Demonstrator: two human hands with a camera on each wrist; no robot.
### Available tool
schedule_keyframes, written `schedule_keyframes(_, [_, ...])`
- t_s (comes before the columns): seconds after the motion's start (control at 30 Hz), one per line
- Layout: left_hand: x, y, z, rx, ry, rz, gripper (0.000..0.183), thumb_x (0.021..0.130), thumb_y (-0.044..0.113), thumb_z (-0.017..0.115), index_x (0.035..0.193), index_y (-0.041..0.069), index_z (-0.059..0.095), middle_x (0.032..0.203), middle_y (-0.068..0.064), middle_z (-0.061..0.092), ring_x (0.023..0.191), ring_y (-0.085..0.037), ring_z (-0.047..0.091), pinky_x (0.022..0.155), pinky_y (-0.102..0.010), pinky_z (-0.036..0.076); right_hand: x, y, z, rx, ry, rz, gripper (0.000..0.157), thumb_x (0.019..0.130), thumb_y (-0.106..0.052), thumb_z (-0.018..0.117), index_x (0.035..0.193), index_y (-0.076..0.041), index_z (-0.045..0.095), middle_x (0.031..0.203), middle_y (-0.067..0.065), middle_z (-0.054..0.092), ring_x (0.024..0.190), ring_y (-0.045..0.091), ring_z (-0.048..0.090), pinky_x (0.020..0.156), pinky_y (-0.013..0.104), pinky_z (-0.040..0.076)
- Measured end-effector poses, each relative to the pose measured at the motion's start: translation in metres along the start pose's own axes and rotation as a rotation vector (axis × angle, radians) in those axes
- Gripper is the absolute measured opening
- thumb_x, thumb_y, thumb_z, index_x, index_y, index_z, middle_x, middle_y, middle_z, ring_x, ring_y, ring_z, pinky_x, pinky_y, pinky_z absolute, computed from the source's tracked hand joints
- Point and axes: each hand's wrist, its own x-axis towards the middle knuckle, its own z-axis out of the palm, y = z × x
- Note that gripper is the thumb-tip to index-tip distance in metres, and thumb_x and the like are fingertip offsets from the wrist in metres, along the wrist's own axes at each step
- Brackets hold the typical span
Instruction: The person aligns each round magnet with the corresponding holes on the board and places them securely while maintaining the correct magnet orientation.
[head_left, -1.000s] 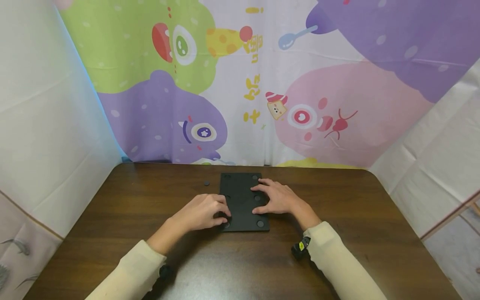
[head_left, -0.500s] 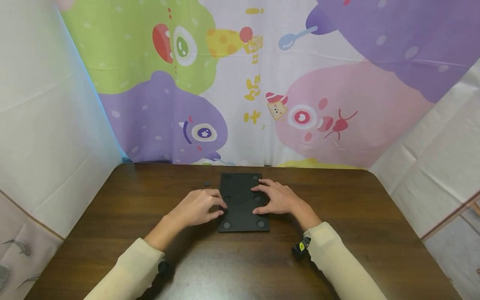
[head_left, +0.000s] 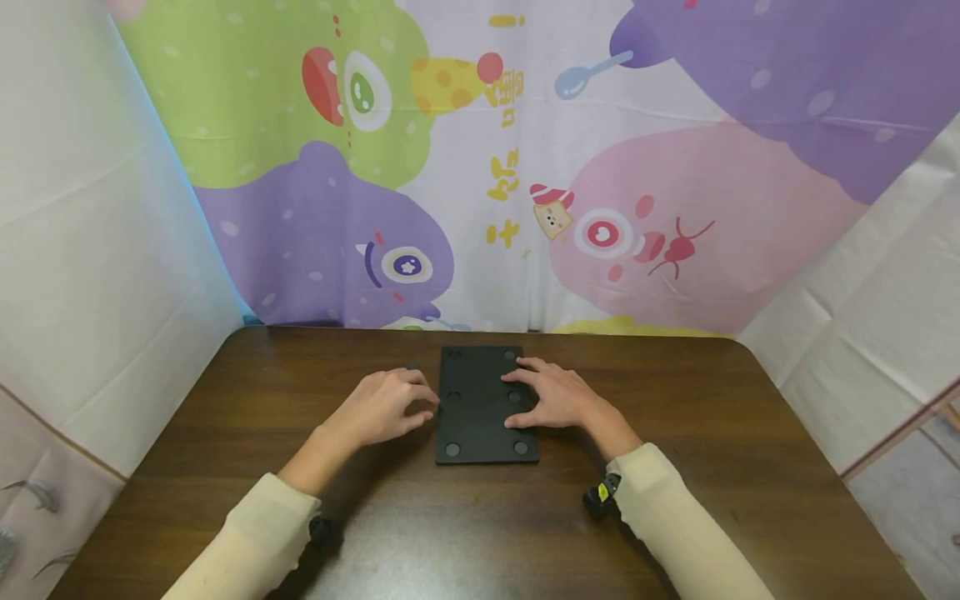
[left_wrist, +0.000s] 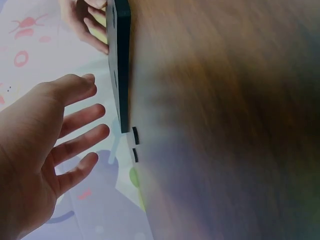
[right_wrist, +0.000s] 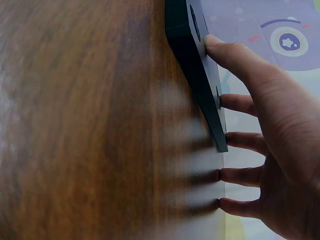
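Note:
A flat black rectangular board (head_left: 483,417) lies on the table, with round spots along both long sides. Greyish discs show at its lower left corner (head_left: 452,450) and lower right corner (head_left: 521,448); the upper and middle left spots look like dark recesses (head_left: 453,395). My left hand (head_left: 386,408) hovers just left of the board, fingers loosely bent and holding nothing. Two small dark discs (left_wrist: 135,135) lie on the table past the board in the left wrist view. My right hand (head_left: 558,396) rests its thumb and fingertips on the board's right side, fingers spread.
The brown wooden table (head_left: 480,525) ends at a cartoon-printed curtain (head_left: 487,208) behind the board. White cloth panels (head_left: 67,208) stand at both sides. A small black device (head_left: 600,498) is strapped at the right wrist.
My left hand has lifted from the board's lower left part and drawn back up and to the left, uncovering the lower left disc. The right hand and the board stay in place.

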Motion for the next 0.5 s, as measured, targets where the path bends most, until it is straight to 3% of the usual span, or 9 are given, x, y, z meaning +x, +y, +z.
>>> schedule_keyframes(0.5, [-0.0005, -0.0106, 0.0027, 0.010, -0.034, -0.091, 0.018, 0.098, 0.030, 0.089, 0.114, 0.021, 0.089, 0.117, -0.003, 0.084, 0.106, -0.025, 0.078, 0.083, -0.041, 0.067, -0.0003, -0.0010, -0.0007, 0.008, 0.000, 0.001, 0.082, 0.093, -0.064, 0.084, 0.163, -0.027, 0.061, 0.183, 0.015, 0.040, 0.163, 0.049, 0.046, 0.126, 0.078, 0.041])
